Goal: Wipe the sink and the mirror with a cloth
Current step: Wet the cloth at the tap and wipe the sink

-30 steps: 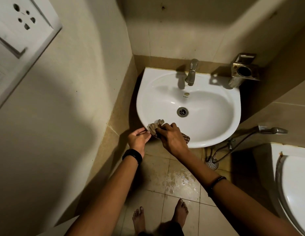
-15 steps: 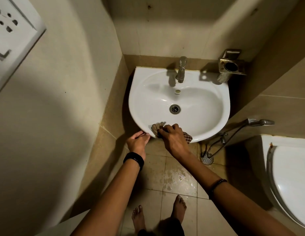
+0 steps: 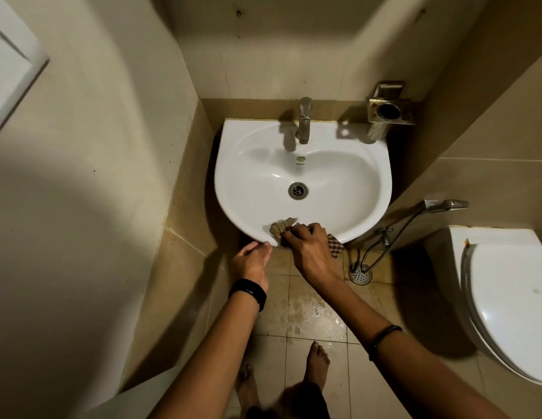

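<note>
Wiping the sink's (image 3: 233, 176) near rim at six o'clock, the right hand (image 3: 309, 252) is clenched around a bunched cloth (image 3: 280, 226), one checked corner hanging off past the knuckles. The left hand (image 3: 251, 261) grasps nothing; its fingertips rest against the rim's underside edge at about seven o'clock, seemingly steadying the person.

To do this stretch well, I'd say the cloth should be flattened a little so more of it meets the porcelain, then drawn along the curve of the rim in overlapping passes towards four o'clock, with pressure kept down and not outward, so it doesn't slip off the lip. The bowl's slope, the area around the tap (image 3: 304, 122) at twelve o'clock and the drain (image 3: 298, 190) look like they come after.

The basin holds nothing loose: no standing water that I can see, only the drain fitting at its centre. The metal holder (image 3: 387, 108) on the wall at one o'clock looks empty. No mirror is in sight from here.
</note>
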